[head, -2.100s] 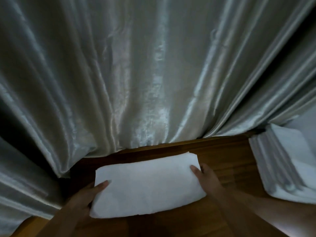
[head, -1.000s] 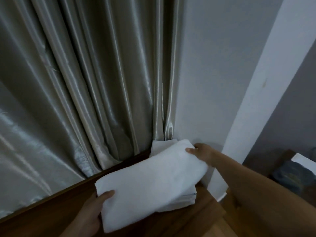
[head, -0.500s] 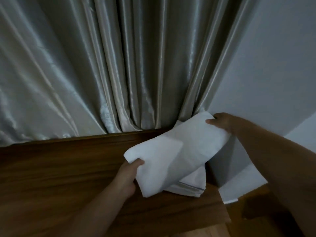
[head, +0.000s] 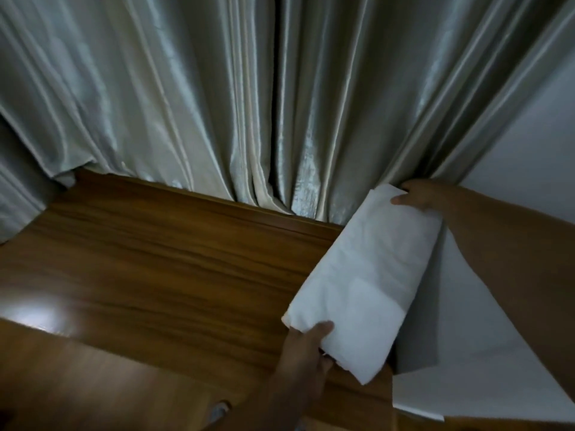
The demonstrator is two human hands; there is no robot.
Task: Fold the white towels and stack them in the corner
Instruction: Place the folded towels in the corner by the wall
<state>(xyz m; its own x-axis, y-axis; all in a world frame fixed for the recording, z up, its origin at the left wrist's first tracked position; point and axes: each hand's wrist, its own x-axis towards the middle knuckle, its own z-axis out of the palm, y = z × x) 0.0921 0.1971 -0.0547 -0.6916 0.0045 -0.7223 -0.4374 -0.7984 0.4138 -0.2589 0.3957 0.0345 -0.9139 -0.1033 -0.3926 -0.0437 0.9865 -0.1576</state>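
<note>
Now both hands grip the unlabelled folded white towel [head: 370,278]: left hand [head: 306,345] at six o'clock, right hand [head: 418,195] at twelve.

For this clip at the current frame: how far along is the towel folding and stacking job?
Done: the white towel is folded into a compact rectangle. In hand: the left hand grips its near end and the right hand its far end, at the corner where the curtain meets the wall, over the wooden table. Left: releasing it. Any stack beneath is hidden, so the count cannot be told.
</note>
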